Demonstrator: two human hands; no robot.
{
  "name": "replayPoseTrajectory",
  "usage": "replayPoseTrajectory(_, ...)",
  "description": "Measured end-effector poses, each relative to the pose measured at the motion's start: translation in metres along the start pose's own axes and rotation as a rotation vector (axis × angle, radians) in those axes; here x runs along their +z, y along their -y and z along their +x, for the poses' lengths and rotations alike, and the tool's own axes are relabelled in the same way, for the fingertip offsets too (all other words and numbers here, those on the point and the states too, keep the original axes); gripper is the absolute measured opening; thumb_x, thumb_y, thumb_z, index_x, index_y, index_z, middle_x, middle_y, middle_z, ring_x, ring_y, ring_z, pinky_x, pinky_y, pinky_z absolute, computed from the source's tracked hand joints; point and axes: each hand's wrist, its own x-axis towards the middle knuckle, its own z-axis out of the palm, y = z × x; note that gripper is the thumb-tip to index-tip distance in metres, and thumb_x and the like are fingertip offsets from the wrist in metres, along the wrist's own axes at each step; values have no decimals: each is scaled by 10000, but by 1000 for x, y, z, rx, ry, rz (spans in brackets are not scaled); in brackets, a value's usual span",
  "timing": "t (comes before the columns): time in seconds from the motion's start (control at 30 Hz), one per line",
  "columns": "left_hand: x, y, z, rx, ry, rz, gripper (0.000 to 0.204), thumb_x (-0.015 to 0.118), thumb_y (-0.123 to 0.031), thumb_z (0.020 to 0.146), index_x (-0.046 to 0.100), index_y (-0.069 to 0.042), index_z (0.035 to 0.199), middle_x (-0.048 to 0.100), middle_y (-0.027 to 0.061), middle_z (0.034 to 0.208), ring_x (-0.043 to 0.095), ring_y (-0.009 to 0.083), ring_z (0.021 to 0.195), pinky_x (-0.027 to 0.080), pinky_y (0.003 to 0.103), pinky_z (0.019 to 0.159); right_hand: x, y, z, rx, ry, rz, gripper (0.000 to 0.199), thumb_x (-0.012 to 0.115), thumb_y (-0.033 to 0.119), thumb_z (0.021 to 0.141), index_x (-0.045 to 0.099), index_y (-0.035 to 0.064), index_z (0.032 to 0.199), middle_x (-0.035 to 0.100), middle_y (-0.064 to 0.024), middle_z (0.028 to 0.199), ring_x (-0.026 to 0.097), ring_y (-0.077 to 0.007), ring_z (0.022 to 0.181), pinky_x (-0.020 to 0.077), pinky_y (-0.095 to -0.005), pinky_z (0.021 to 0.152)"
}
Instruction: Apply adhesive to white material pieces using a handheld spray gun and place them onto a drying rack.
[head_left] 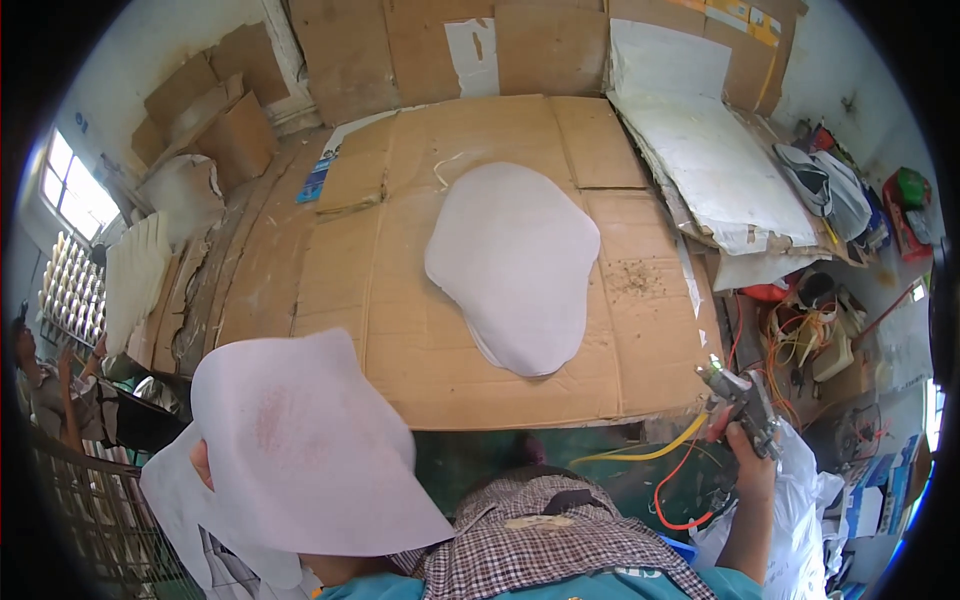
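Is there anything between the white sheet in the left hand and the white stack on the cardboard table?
Nothing visible blocks it. The left hand holds the white sheet near the front edge of the cardboard table, and only bare cardboard lies between it and the white stack. The right hand holds a spray gun off to the side.
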Motion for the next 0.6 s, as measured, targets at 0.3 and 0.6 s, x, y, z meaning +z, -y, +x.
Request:
replayPoseTrajectory(0.3,0,-8,-17,208,-184,199,404,414,-292,833,545,32,1036,568,151,1045,555,250,957,458,364,821,-6,0,-30,38,175,6,499,665,131,720,451,-32,1140,579,-79,776,580,-157,662,475,-268,614)
replayPoseTrajectory(0.6,5,-26,-26,35,-252,75,382,413,-314,884,548,18,1015,574,116,967,570,206,893,491,341,745,-14,4,-41,23,60,24,508,657,142,737,428,-36,1155,564,-69,780,566,-155,681,475,-280,654)
